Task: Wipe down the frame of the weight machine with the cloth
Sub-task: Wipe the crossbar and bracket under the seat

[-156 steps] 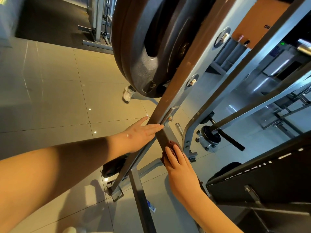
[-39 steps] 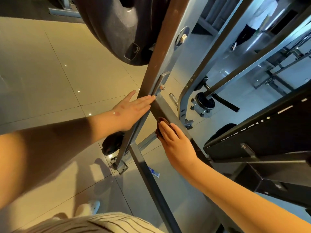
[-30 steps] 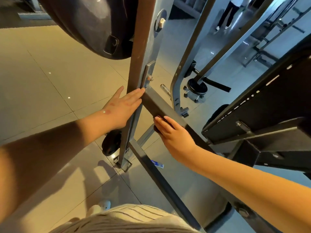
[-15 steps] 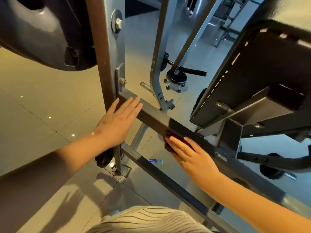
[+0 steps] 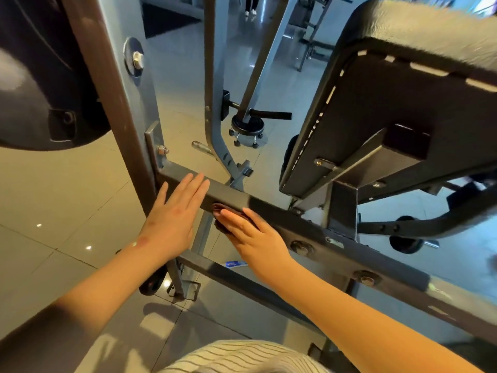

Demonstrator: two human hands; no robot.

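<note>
A dark cloth (image 5: 218, 208) is pressed against the frame's crossbar (image 5: 234, 193) by the flat, straight-fingered right hand (image 5: 254, 238), while the left hand (image 5: 172, 219) is laid flat with fingers extended on the same bar, just beside it, near the upright post (image 5: 115, 103).

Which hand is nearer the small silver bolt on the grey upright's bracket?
Left: left hand lies flat on the dark metal crossbar just below the bolt; right hand presses the dark red cloth farther along it.
</note>
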